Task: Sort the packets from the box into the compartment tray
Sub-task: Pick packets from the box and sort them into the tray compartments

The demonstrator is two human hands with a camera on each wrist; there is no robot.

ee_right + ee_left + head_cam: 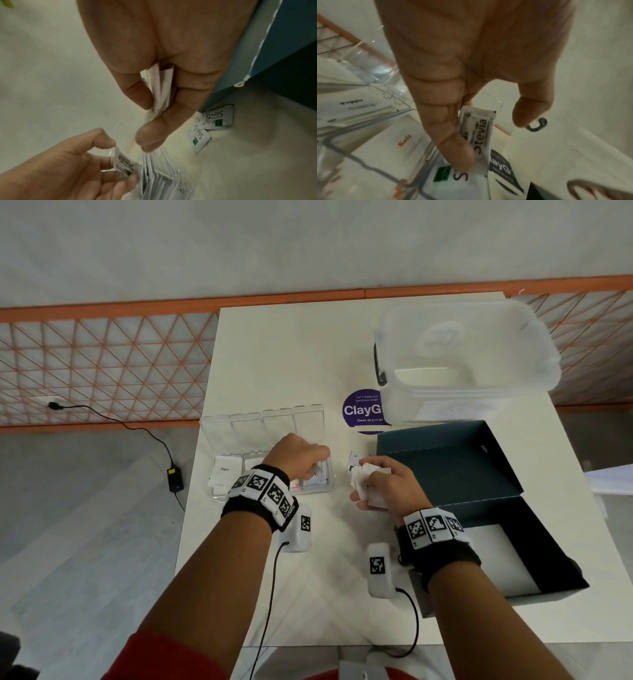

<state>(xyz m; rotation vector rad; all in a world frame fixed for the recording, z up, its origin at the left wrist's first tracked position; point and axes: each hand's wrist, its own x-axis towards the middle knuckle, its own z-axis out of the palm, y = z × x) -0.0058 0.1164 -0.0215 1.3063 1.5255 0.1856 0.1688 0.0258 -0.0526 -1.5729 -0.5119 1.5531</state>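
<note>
A white desk (274, 577) carries a translucent plastic storage container (469, 361) at its far right. A round purple sticker (363, 411) printed "ClayG…" lies flat on the desk, partly hidden under the container. An orange lattice fence (102, 364) runs along the wall behind the desk. On the grey floor at left, a black power adapter (175, 479) with its cable (137, 428) leads toward the fence.

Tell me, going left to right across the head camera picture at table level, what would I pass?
Black power adapter on the floor → Sugar packet in the clear compartment tray → left hand → right hand holding a bunch of packets → dark blue box.
</note>
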